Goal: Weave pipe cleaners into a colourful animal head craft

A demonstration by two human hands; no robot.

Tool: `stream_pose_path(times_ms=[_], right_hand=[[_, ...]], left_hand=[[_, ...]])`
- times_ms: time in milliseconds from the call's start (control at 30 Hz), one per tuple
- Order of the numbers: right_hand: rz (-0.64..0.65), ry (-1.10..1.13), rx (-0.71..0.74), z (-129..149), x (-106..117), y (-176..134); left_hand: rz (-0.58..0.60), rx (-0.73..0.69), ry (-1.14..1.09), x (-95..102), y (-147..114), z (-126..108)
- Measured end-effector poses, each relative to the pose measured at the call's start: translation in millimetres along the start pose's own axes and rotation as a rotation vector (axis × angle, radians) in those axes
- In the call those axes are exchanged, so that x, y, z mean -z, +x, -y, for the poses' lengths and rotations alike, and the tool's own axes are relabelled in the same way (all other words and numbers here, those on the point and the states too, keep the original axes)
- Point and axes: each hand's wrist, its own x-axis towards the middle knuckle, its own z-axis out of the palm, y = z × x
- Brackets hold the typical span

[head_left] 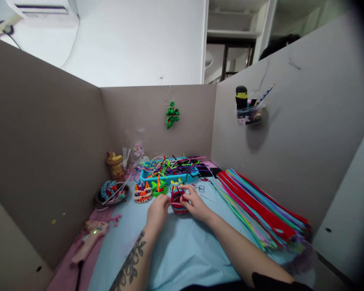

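Between my hands sits a small round striped piece [178,209] of fuzzy pipe cleaners, in red, purple and blue, hollow like a little basket. My left hand [158,211] pinches its left edge, where a pink strand crosses toward the right. My right hand [196,204] is closed on the right rim, the fingertips partly hidden behind the piece. Just beyond stand an orange and cream pipe-cleaner figure [142,193], a green one [159,188] and a yellow and blue one [176,185], the last partly covered.
A blue tray [170,178] heaped with loose pipe cleaners stands at the back. Long pipe cleaners [261,206] lie bundled at right, near scissors [201,188]. A glue gun [91,241], a dark bowl [123,193] and a brown cup [115,166] are at left. Grey panels [157,141] surround the table.
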Motion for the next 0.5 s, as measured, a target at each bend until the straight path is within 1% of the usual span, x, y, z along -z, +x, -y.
stream_pose_path(times_ms=[167, 233, 300, 400, 500], right_hand=[[0.002, 0.015, -0.013, -3, 2, -1], [0.001, 0.009, -0.009, -4, 3, -2], [0.013, 0.002, 0.002, -5, 6, -3], [0.035, 0.000, 0.012, -5, 9, -3], [0.039, 0.014, 0.017, -8, 11, -3]], left_hand=[[0.003, 0.090, -0.188, -5.7, 3, 11], [0.016, 0.098, -0.238, -5.8, 4, 14], [0.064, 0.067, -0.210, -4.8, 5, 15], [0.148, -0.003, -0.096, -2.7, 6, 15], [0.194, -0.039, -0.042, -1.6, 5, 14]])
